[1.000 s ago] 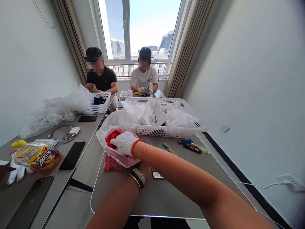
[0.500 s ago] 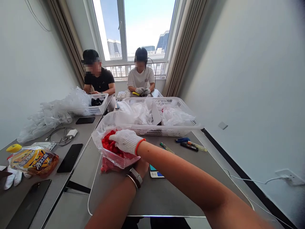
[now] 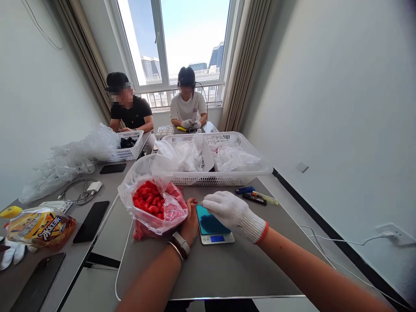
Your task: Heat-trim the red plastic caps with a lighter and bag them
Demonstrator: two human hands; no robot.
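Red plastic pieces (image 3: 149,201) are lying heaped, glossy and chunky, inside a crinkled clear plastic bag (image 3: 143,171) on the grey worktop (image 3: 211,277). The bare left hand (image 3: 190,221) is resting against the bag's side, its fingers curled upright, though whether they are pinching the film is hard to tell. The white knit-gloved right hand (image 3: 232,212) is reaching over the teal platform of a digital scale (image 3: 209,221), fingers pressed together.

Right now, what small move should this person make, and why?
Probably slide the clear plastic bag of red pieces onto the teal-topped digital scale: the bare left hand touches the bag, the white-gloved right hand is at the scale, and nothing sits on its top.
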